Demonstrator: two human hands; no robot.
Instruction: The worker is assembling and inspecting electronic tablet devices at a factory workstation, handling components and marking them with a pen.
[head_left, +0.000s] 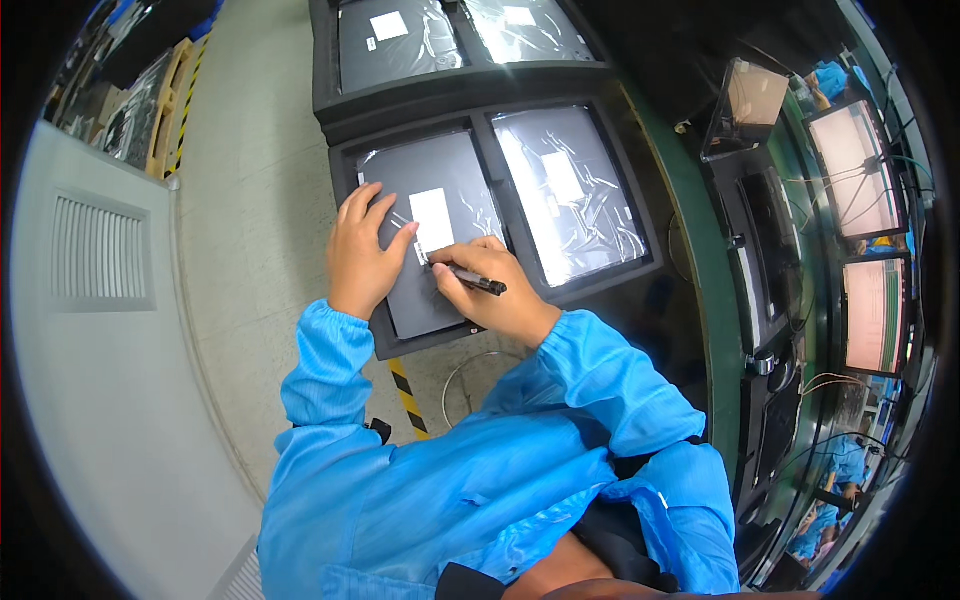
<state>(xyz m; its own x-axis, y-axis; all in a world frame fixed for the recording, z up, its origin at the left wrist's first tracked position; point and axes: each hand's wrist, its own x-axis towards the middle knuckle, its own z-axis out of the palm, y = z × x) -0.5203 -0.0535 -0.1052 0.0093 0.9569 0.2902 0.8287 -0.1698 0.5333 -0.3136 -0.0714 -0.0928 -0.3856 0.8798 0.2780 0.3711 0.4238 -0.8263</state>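
My right hand point(497, 290) is closed around a black pen point(480, 281), its tip end by a small white label point(420, 253). The label lies on a dark flat panel point(430, 300) wrapped in clear film, which also bears a larger white paper sheet point(432, 218). Fingers spread, my left hand point(368, 252) rests on the panel's left part and the edge of the black foam tray point(362, 165) around it. To the right, a second film-wrapped panel point(610, 225) with a white sheet sits in the tray's other recess.
Beyond is another foam tray point(325, 60) with two wrapped panels. A green bench point(705, 330) on the right carries monitors point(850, 165) and cables. At the left stands a grey cabinet point(100, 400) with a vent. Yellow-black tape point(405, 395) marks the floor. Co-workers in blue appear far right.
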